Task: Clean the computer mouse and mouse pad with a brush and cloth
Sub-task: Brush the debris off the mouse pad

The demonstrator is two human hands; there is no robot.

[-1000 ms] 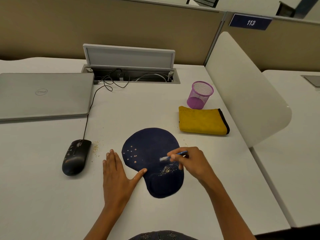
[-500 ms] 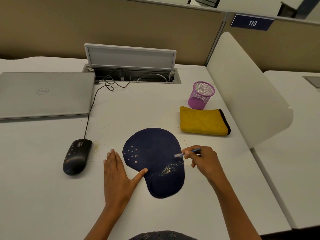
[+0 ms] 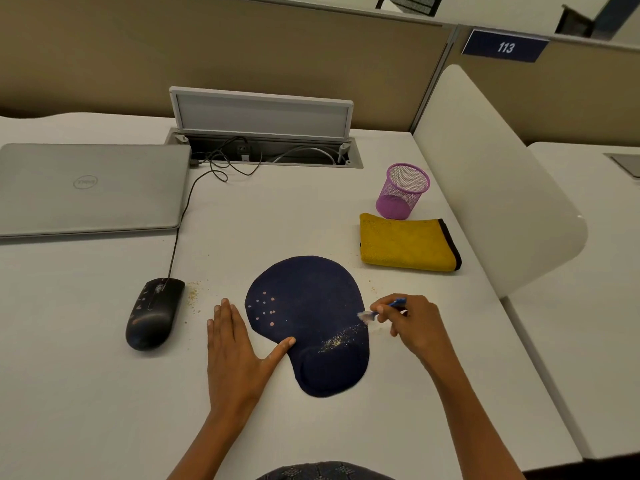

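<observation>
"113" is read in white numerals on a dark blue sign [image 3: 505, 46] fixed to the upper edge of the beige partition [image 3: 242, 57] at the far right. A round logo, seen upside down and rather faint, is made out on the closed lid of the silver laptop [image 3: 90, 188] at the left of the desk; its letters appear to be "DELL". Pale marks are noted on the black mouse [image 3: 154, 313], too small to be read. No other text is legible.
</observation>
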